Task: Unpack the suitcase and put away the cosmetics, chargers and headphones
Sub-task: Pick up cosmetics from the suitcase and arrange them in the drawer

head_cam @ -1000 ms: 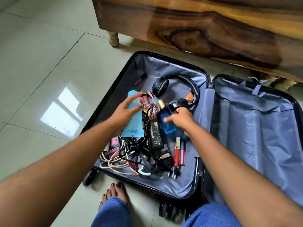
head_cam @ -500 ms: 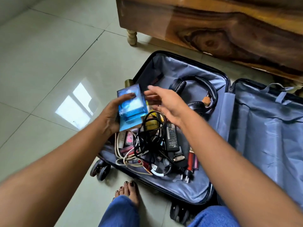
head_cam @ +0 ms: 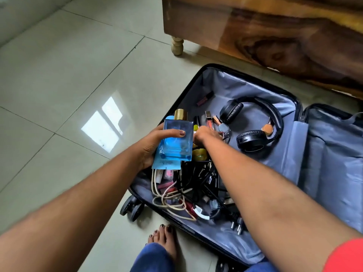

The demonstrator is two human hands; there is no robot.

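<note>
Head view: left hand grips perfume bottle at suitcase rim; right hand curled, grasp hidden.

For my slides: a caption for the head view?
Left hand holds a blue perfume bottle while the right hand reaches into the open suitcase.

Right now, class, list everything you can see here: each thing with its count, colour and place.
suitcase: one, black with grey lining, open on the floor
headphones: one pair, black, far end of the left half
perfume bottle: one, blue with gold cap, held in left hand
light blue card: one, behind the bottle
cables and chargers: tangled, black and cream, near end
lip cosmetics: several, pink and red, scattered
wooden furniture: one, brown, beyond the suitcase
bare foot: one, on tiles
hands: left hand grips bottle; right hand reaches among cosmetics
</note>
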